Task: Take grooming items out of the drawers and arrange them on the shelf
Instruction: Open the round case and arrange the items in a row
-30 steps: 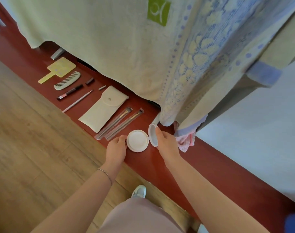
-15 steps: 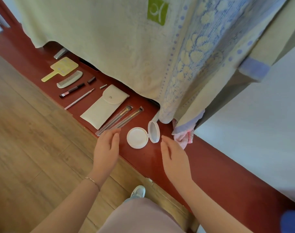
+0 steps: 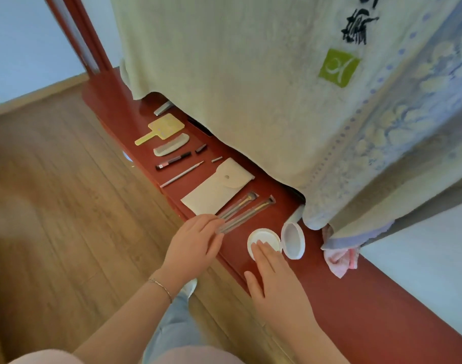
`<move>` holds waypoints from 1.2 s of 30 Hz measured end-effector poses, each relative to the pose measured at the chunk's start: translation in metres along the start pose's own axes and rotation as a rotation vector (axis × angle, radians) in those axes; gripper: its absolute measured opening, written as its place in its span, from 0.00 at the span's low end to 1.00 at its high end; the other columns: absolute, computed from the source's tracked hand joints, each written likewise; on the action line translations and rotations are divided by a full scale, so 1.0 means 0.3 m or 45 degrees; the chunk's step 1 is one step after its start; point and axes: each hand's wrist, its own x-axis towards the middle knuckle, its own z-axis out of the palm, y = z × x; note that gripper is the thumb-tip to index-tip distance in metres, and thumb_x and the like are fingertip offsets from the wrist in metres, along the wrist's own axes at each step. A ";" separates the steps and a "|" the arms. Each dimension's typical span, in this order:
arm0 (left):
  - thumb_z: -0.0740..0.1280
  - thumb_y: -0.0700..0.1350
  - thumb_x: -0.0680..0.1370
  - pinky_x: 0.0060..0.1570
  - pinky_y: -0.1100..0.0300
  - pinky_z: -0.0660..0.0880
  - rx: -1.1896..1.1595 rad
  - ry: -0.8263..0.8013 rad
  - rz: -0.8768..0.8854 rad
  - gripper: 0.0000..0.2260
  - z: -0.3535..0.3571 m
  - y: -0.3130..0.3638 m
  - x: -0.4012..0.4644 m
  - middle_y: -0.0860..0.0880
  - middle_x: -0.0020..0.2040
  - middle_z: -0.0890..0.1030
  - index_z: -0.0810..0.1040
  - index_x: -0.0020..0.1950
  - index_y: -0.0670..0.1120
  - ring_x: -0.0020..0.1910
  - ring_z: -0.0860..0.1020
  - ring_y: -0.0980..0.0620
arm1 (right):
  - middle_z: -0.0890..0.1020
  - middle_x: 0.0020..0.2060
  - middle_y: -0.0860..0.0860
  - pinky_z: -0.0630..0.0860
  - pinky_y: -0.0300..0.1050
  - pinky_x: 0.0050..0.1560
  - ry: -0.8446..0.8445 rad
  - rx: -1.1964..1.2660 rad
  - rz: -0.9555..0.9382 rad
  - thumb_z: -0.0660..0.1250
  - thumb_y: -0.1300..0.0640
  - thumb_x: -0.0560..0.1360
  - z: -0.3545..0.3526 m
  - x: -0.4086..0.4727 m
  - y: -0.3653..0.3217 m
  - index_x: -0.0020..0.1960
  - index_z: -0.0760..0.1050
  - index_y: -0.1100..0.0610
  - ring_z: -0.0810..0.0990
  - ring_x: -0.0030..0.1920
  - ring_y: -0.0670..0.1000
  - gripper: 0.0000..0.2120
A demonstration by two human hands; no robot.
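On the red shelf point(image 3: 382, 311) the grooming items lie in a row. Far to the left of the fingers are the yellow hand mirror point(image 3: 163, 127), the comb point(image 3: 171, 147), a dark lip pen point(image 3: 173, 161) and a thin pencil point(image 3: 182, 174). Nearer is the white pouch point(image 3: 216, 187), and then the two brushes point(image 3: 247, 212) in clear sleeves.

The left hand point(image 3: 194, 245) is open and holds nothing; its fingers point(image 3: 211, 221) are spread flat, with the tips over the near ends of the two brushes. I cannot tell if they really touch them. One second ago this hand was steadying the white compact point(image 3: 264, 241), so it has left the compact and moved to the left.

The compact stands open on the shelf, its lid point(image 3: 293, 240) raised to the right of the base. The right hand point(image 3: 277, 287) is also open and empty. Its fingers point(image 3: 264, 252) lie flat over the near edge of the compact base, where before they held the lid.

Just right of the compact lid, a pink cloth point(image 3: 340, 261) hangs under the towels point(image 3: 251, 74).

So the compact seems placed, and I think the hands now only straighten the row.
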 end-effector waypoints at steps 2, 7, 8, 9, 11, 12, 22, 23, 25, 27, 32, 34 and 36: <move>0.58 0.49 0.77 0.59 0.65 0.65 -0.010 -0.066 0.058 0.15 0.014 -0.062 0.053 0.51 0.54 0.79 0.78 0.57 0.46 0.55 0.73 0.56 | 0.79 0.60 0.51 0.77 0.46 0.55 -0.007 -0.014 0.029 0.56 0.47 0.73 0.018 0.063 -0.023 0.63 0.74 0.56 0.78 0.60 0.51 0.23; 0.58 0.50 0.76 0.57 0.65 0.69 -0.057 -0.194 0.290 0.15 -0.013 -0.204 0.218 0.51 0.53 0.80 0.78 0.56 0.47 0.54 0.75 0.55 | 0.74 0.66 0.47 0.65 0.42 0.65 0.081 -0.022 0.257 0.57 0.48 0.77 0.067 0.232 -0.117 0.68 0.69 0.52 0.72 0.66 0.48 0.21; 0.57 0.50 0.76 0.56 0.64 0.70 -0.060 -0.224 0.340 0.15 -0.021 -0.234 0.252 0.51 0.54 0.80 0.78 0.57 0.48 0.54 0.76 0.55 | 0.69 0.69 0.45 0.59 0.39 0.66 0.060 -0.012 0.315 0.57 0.48 0.78 0.074 0.266 -0.138 0.71 0.65 0.50 0.67 0.69 0.46 0.21; 0.57 0.50 0.76 0.55 0.63 0.71 -0.065 -0.253 0.385 0.15 -0.027 -0.265 0.284 0.52 0.54 0.80 0.78 0.57 0.48 0.54 0.76 0.55 | 0.65 0.71 0.43 0.55 0.37 0.67 0.055 0.006 0.366 0.57 0.48 0.79 0.083 0.293 -0.154 0.72 0.61 0.48 0.63 0.71 0.45 0.22; 0.57 0.49 0.76 0.56 0.61 0.72 -0.082 -0.316 0.459 0.16 -0.034 -0.322 0.341 0.51 0.55 0.80 0.78 0.58 0.47 0.55 0.76 0.54 | 0.61 0.73 0.41 0.55 0.39 0.69 0.056 0.031 0.493 0.56 0.47 0.79 0.102 0.334 -0.184 0.74 0.57 0.46 0.58 0.73 0.44 0.24; 0.57 0.49 0.76 0.56 0.61 0.72 -0.092 -0.346 0.494 0.16 -0.035 -0.347 0.367 0.51 0.55 0.80 0.78 0.58 0.47 0.55 0.76 0.53 | 0.59 0.74 0.41 0.56 0.40 0.70 0.056 0.035 0.560 0.55 0.46 0.79 0.112 0.352 -0.199 0.74 0.55 0.46 0.57 0.73 0.44 0.24; 0.71 0.48 0.71 0.56 0.62 0.72 -0.058 -0.485 0.795 0.17 0.015 -0.425 0.438 0.50 0.56 0.79 0.77 0.58 0.48 0.56 0.77 0.51 | 0.65 0.72 0.53 0.50 0.51 0.69 -0.067 -0.353 0.767 0.61 0.48 0.76 0.213 0.397 -0.255 0.73 0.61 0.56 0.62 0.72 0.52 0.28; 0.71 0.50 0.70 0.56 0.61 0.72 -0.028 -0.488 0.834 0.19 0.022 -0.425 0.428 0.50 0.58 0.78 0.76 0.59 0.48 0.57 0.77 0.51 | 0.72 0.67 0.54 0.58 0.54 0.67 -0.082 -0.399 0.768 0.68 0.48 0.71 0.229 0.388 -0.245 0.68 0.69 0.57 0.70 0.68 0.54 0.28; 0.70 0.56 0.69 0.60 0.57 0.70 0.044 -0.516 0.901 0.24 0.035 -0.432 0.411 0.49 0.62 0.77 0.74 0.62 0.48 0.62 0.74 0.50 | 0.79 0.61 0.54 0.68 0.57 0.61 -0.034 -0.481 0.748 0.74 0.49 0.65 0.262 0.370 -0.218 0.63 0.75 0.59 0.77 0.62 0.54 0.29; 0.70 0.61 0.67 0.61 0.54 0.68 0.123 -0.571 0.939 0.31 0.049 -0.445 0.397 0.49 0.67 0.73 0.70 0.66 0.48 0.66 0.71 0.49 | 0.80 0.60 0.55 0.71 0.58 0.59 -0.002 -0.488 0.712 0.75 0.49 0.63 0.274 0.361 -0.201 0.62 0.76 0.59 0.78 0.61 0.54 0.30; 0.74 0.59 0.64 0.61 0.53 0.69 0.189 -0.588 0.978 0.37 0.064 -0.463 0.387 0.47 0.69 0.70 0.69 0.68 0.46 0.68 0.69 0.47 | 0.81 0.58 0.55 0.72 0.60 0.58 0.034 -0.538 0.614 0.76 0.48 0.62 0.296 0.349 -0.169 0.60 0.78 0.59 0.78 0.60 0.55 0.29; 0.75 0.58 0.64 0.61 0.53 0.69 0.177 -0.569 1.002 0.37 0.062 -0.467 0.393 0.47 0.69 0.70 0.69 0.68 0.45 0.68 0.69 0.47 | 0.81 0.57 0.55 0.70 0.61 0.58 0.059 -0.555 0.587 0.76 0.47 0.62 0.298 0.346 -0.160 0.59 0.78 0.58 0.79 0.59 0.55 0.28; 0.75 0.58 0.64 0.61 0.53 0.68 0.192 -0.548 1.039 0.37 0.063 -0.474 0.400 0.47 0.69 0.70 0.69 0.68 0.45 0.68 0.69 0.47 | 0.81 0.57 0.54 0.68 0.59 0.59 0.069 -0.589 0.565 0.76 0.46 0.62 0.296 0.339 -0.149 0.58 0.79 0.57 0.79 0.59 0.54 0.27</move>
